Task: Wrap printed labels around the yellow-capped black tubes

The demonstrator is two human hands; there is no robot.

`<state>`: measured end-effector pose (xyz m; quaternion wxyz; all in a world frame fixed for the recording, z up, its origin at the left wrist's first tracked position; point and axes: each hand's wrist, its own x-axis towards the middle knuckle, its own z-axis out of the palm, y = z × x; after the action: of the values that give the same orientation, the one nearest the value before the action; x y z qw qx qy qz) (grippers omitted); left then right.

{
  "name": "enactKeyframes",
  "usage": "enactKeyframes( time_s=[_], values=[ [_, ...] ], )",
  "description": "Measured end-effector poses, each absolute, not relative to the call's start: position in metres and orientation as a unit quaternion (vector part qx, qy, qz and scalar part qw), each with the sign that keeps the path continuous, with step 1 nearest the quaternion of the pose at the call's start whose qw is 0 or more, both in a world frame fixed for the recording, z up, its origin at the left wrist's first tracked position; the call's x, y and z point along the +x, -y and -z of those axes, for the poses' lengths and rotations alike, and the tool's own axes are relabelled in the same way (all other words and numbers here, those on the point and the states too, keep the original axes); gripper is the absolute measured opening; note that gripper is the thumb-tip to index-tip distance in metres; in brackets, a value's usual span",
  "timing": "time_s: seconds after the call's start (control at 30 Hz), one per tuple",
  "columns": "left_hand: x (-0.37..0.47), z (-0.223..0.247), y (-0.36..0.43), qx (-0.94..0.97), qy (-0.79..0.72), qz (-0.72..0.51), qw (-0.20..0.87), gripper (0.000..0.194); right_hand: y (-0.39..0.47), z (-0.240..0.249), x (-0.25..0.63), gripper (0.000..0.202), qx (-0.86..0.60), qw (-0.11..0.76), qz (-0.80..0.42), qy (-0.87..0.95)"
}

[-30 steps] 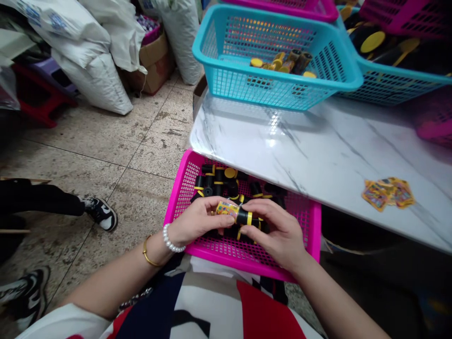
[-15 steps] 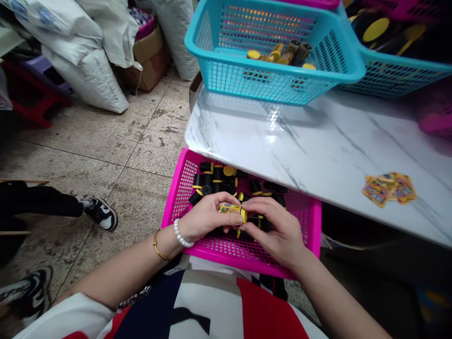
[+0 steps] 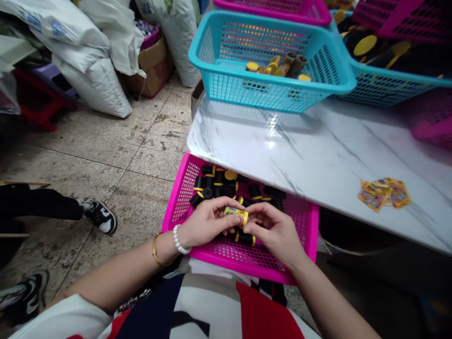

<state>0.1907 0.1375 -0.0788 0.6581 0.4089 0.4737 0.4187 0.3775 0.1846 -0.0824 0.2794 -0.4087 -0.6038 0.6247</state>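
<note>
My left hand [image 3: 213, 219] is closed around a small canister [image 3: 231, 212] wrapped in a printed yellow label. The thumb lies across its front. My right hand [image 3: 275, 228] has its thumb and fingertips at the right end of the same canister, gripping it there. Both hands are above a pink basket [image 3: 169, 209], in which several black canisters [image 3: 245, 238] with yellow lids lie loose. A small pile of yellow printed stickers [image 3: 384, 194] rests on the marbled table to the right.
A blue basket [image 3: 247, 92] with a few labelled canisters stands on the marbled table [image 3: 254, 134]. Another blue basket [image 3: 374, 92], holding black and yellow items, is at the back right. White sacks [image 3: 106, 84] stand on the floor at left, and a person's shoe [image 3: 101, 216] shows there.
The canister has turned slightly, so more of its printed label faces up. My right fingers have shifted at its right end. The view has tilted a little, moving the table and baskets down.
</note>
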Motion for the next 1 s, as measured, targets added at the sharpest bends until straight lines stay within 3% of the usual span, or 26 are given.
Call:
enactKeyframes(
  time_s=[0.13, 0.27, 0.5, 0.63, 0.93, 1.0],
  values=[
    [0.189, 0.082, -0.141, 0.327, -0.430, -0.419, 0.730, 0.035, -0.191, 0.082, 0.381, 0.028, -0.366, 0.220, -0.751, 0.503],
    [0.191, 0.082, -0.139, 0.247, -0.370, -0.427, 0.787, 0.041, -0.188, 0.083, 0.381, 0.021, -0.346, 0.256, -0.767, 0.475],
    [0.198, 0.086, -0.139, 0.217, -0.374, -0.428, 0.794, 0.041, -0.187, 0.085, 0.380, 0.011, -0.372, 0.314, -0.727, 0.485],
    [0.202, 0.085, -0.137, 0.183, -0.400, -0.428, 0.790, 0.043, -0.183, 0.076, 0.377, 0.031, -0.383, 0.300, -0.683, 0.545],
    [0.224, 0.111, -0.141, 0.191, -0.396, -0.460, 0.771, 0.064, -0.226, 0.032, 0.369, 0.014, -0.363, 0.176, -0.548, 0.733],
    [0.228, 0.116, -0.140, 0.255, -0.419, -0.436, 0.754, 0.069, -0.255, 0.005, 0.364, 0.016, -0.404, 0.207, -0.544, 0.705]
  ],
)
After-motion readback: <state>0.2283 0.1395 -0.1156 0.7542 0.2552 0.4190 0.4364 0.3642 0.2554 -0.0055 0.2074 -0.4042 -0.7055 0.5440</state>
